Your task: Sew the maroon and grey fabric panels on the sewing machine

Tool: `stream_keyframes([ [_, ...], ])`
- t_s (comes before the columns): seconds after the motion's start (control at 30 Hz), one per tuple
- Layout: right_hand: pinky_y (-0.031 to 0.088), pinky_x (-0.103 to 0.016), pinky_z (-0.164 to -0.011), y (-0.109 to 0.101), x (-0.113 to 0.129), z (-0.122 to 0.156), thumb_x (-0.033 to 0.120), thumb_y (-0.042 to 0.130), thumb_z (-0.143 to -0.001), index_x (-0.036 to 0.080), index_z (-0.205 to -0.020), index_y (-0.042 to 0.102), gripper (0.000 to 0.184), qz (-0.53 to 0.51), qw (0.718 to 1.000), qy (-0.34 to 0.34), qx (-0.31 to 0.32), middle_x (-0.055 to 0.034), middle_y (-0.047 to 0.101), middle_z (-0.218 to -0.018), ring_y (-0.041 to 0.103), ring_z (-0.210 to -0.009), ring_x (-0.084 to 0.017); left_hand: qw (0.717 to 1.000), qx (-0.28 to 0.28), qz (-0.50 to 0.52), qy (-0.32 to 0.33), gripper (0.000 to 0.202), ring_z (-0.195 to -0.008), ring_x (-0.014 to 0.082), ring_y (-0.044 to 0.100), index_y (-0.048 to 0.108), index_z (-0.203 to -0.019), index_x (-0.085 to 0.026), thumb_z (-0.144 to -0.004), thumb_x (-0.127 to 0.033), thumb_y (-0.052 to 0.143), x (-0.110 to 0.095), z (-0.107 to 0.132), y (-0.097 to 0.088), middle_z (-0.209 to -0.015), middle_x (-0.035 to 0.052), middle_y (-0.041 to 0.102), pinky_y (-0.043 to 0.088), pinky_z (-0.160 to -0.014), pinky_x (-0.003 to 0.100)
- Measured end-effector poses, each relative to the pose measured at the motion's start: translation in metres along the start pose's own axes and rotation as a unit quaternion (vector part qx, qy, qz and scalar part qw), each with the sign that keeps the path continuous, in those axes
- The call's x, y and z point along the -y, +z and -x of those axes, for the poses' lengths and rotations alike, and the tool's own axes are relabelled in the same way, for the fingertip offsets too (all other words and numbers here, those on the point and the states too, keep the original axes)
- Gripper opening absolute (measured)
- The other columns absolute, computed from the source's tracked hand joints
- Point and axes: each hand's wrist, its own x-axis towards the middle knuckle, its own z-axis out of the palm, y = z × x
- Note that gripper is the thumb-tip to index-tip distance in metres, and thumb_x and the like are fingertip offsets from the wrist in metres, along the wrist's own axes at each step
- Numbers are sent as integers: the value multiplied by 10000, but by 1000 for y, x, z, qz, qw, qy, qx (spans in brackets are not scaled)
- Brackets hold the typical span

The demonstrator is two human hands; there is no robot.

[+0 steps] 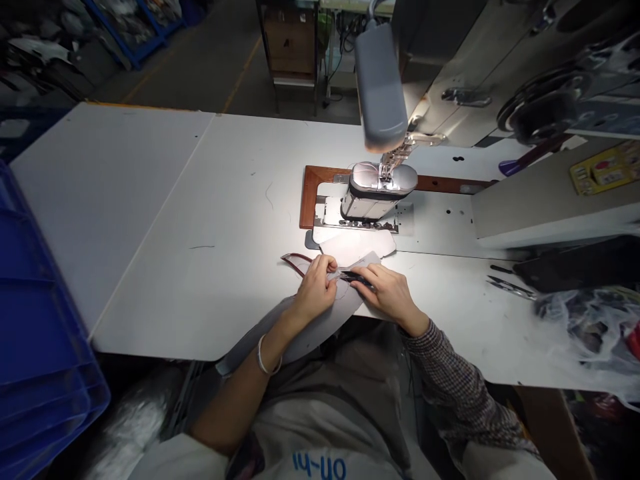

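My left hand pinches the edge of a grey fabric piece, which drapes over the table's front edge toward my lap. In my right hand is a pair of dark thread snips, partly hidden by the fingers. Their tips point left at the fabric, close to my left fingertips. A dark red edged strip sticks out to the left of my left hand. Just beyond both hands lies a pale, flat piece, in front of the sewing machine's raised bed.
The machine head and its grey lamp overhang the table at the back right. Tweezers and a clear plastic bag lie on the right. Blue crates stand along the left side. Loose threads are scattered on the tabletop.
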Motion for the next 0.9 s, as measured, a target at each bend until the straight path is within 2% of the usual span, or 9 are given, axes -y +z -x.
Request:
stream_keyframes([
  [0.43,469,-291,-756,-1,-1,-4,426,515,-974,244,-1168,642,294,-145,989,11,-2,-48,713,-1021,657,-911,-203,1000,19,13,-4,274,-896,182,519,444,-952,-210,-752,-25,471,-1,-1,-4,-966,44,488,462,-762,300],
  [0.7,503,-304,-825,5,-3,-9,418,581,-937,243,-1146,650,281,-236,972,11,-13,-50,709,-1089,669,-963,-205,999,28,37,-14,267,-738,134,490,448,-954,-202,-750,-35,491,1,-1,-5,-969,33,491,454,-673,268],
  [0.8,516,-303,-801,-15,11,-4,445,591,-924,241,-1120,660,291,-299,954,13,11,-53,712,-1048,668,-903,-197,999,23,40,-8,266,-748,135,493,448,-954,-203,-749,-40,486,2,0,-4,-972,35,491,456,-652,255],
  [0.9,524,-289,-691,-54,29,16,512,637,-875,256,-1062,680,321,-399,912,-22,87,-36,711,-893,644,-724,-176,999,18,34,-6,248,-763,137,500,455,-944,-203,-756,-47,496,1,0,-5,-967,33,493,460,-651,248],
])
